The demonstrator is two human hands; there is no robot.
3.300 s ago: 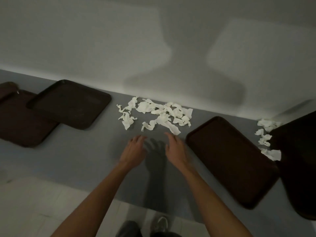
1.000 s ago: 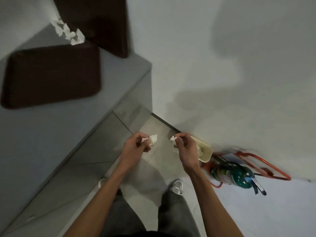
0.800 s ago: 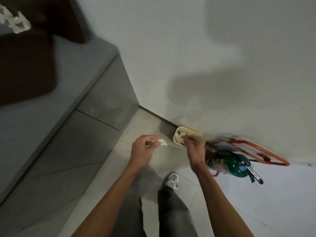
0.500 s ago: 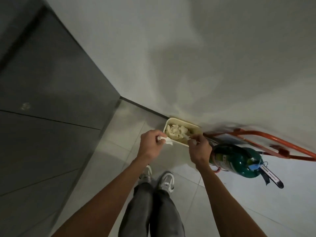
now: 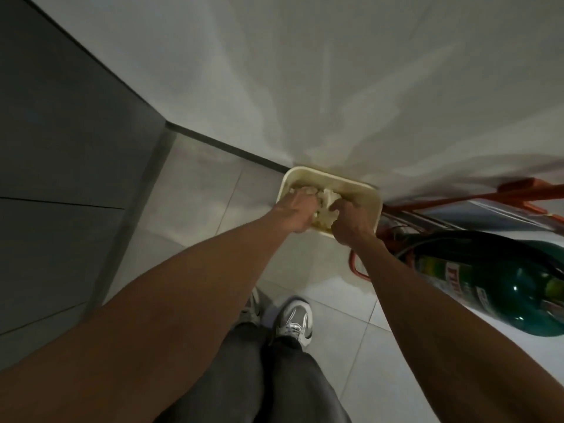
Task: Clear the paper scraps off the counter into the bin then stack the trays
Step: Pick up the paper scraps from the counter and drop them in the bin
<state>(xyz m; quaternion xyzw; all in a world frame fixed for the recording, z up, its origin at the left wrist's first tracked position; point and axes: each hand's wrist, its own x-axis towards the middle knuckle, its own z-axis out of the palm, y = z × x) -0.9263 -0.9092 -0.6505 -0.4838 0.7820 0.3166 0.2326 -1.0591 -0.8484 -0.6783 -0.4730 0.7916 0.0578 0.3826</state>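
A cream rectangular bin point(image 5: 335, 178) stands on the floor against the wall, with white paper scraps point(image 5: 328, 196) heaped inside. Both my hands reach down into it. My left hand point(image 5: 297, 215) is at the bin's left side; its fingers point down among the scraps and are hidden. My right hand point(image 5: 351, 222) is at the near right, with its fingers curled against the wad of scraps. The counter top and the trays are out of view.
The dark grey side of the counter cabinet point(image 5: 61, 148) rises on the left. A green fire extinguisher point(image 5: 503, 288) on an orange stand point(image 5: 488, 196) sits close to the right of the bin. My shoes point(image 5: 294, 323) stand on the tiled floor below.
I turned from the counter to the bin with scraps pinched in each hand. Both hands have since dropped from above the bin's rim down into it.
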